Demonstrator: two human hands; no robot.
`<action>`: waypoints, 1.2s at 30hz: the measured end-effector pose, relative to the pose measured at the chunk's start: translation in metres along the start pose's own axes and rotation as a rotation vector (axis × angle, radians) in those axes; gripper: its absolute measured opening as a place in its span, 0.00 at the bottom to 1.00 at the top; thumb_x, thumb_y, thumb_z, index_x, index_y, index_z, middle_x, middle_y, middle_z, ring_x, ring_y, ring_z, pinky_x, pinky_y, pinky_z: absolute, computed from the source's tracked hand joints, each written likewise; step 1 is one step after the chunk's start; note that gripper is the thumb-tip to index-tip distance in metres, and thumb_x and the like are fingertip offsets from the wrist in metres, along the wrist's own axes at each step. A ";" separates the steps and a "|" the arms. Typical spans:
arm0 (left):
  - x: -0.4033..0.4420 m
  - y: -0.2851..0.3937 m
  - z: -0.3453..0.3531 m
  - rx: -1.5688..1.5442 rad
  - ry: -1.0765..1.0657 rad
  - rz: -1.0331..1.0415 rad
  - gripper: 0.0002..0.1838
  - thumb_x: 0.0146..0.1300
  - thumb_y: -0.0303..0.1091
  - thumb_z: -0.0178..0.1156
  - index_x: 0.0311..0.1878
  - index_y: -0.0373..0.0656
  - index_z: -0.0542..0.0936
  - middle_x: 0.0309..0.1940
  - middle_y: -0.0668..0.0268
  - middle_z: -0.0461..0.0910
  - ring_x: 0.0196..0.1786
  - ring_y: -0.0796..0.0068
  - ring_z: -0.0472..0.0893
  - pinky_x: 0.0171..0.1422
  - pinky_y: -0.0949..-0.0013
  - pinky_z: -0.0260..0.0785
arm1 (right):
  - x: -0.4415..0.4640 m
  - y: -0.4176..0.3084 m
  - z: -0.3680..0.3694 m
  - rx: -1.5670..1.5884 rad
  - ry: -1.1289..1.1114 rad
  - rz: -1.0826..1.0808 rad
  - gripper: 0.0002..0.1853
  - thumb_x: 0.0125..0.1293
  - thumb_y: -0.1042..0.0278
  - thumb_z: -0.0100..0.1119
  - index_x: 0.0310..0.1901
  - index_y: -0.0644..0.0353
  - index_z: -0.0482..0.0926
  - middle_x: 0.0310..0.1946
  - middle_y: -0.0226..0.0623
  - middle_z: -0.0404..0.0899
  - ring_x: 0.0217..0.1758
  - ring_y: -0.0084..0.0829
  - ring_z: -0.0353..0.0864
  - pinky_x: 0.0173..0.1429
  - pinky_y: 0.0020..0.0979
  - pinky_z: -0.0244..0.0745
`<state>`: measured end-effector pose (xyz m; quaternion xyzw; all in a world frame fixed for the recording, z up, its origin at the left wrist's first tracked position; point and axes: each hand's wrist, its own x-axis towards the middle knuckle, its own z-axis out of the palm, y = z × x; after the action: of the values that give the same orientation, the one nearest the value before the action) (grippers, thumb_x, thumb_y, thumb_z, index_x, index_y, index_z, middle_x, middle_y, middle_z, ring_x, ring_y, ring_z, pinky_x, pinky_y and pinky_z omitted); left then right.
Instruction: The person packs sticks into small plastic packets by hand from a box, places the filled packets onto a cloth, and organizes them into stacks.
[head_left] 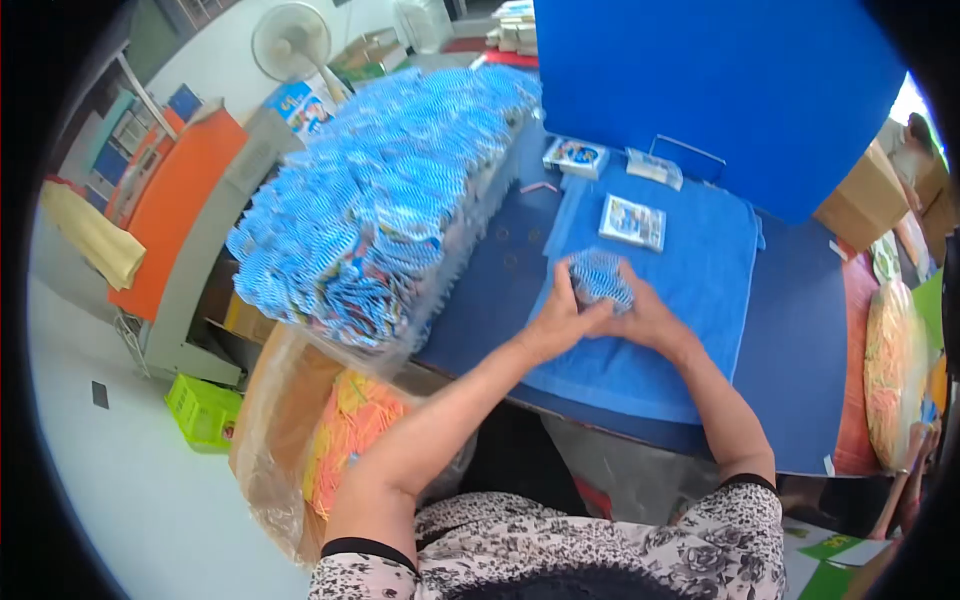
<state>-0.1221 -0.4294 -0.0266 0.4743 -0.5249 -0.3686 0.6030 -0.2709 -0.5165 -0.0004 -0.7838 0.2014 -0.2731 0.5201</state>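
Between them, my left hand (562, 318) and my right hand (646, 312) hold a small blue-and-white striped packet (601, 278) above the blue towel (690, 290). Fingers of both hands are closed around its sides. Just beyond the packet, a flat pack with a printed face (633, 222) lies on the towel. Farther back are a white printed box (576, 158) and a clear-wrapped pack (654, 169). To the left stands a large heap of blue striped packets (370, 190) in clear plastic.
A tall blue panel (710, 90) stands behind the towel. Below the heap is an open bag of orange and yellow strips (345, 430). A green basket (203, 412) sits on the floor. At the right are cardboard boxes (862, 198) and another person's arm (903, 490).
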 end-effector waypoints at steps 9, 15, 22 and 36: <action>0.003 -0.018 -0.001 -0.016 -0.129 -0.259 0.42 0.62 0.33 0.60 0.69 0.38 0.42 0.62 0.51 0.60 0.63 0.65 0.66 0.63 0.61 0.65 | 0.008 -0.006 -0.017 -0.185 -0.128 -0.025 0.39 0.44 0.66 0.74 0.59 0.59 0.66 0.50 0.43 0.76 0.52 0.40 0.78 0.56 0.36 0.72; 0.001 0.006 0.009 0.015 -0.069 -0.252 0.43 0.63 0.38 0.61 0.69 0.38 0.42 0.63 0.50 0.60 0.66 0.63 0.63 0.69 0.61 0.57 | 0.015 -0.004 -0.012 -0.414 0.005 -0.255 0.35 0.38 0.64 0.74 0.53 0.61 0.73 0.42 0.45 0.77 0.45 0.48 0.76 0.52 0.39 0.72; 0.009 0.190 -0.013 0.721 -0.167 0.024 0.40 0.55 0.45 0.65 0.68 0.42 0.61 0.68 0.44 0.57 0.71 0.48 0.57 0.73 0.55 0.50 | 0.015 0.001 -0.016 -0.312 -0.024 -0.040 0.27 0.41 0.61 0.74 0.44 0.62 0.76 0.39 0.46 0.76 0.45 0.47 0.75 0.49 0.40 0.72; 0.299 0.107 -0.339 1.632 0.082 -0.187 0.28 0.68 0.55 0.45 0.61 0.45 0.73 0.60 0.53 0.72 0.60 0.56 0.73 0.62 0.65 0.65 | 0.034 -0.009 -0.028 -0.327 -0.224 0.095 0.24 0.42 0.60 0.75 0.41 0.59 0.78 0.35 0.40 0.79 0.38 0.42 0.75 0.43 0.38 0.71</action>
<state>0.2583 -0.6190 0.1610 0.8184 -0.5636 0.0978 0.0540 -0.2621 -0.5536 0.0239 -0.8728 0.2208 -0.1229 0.4175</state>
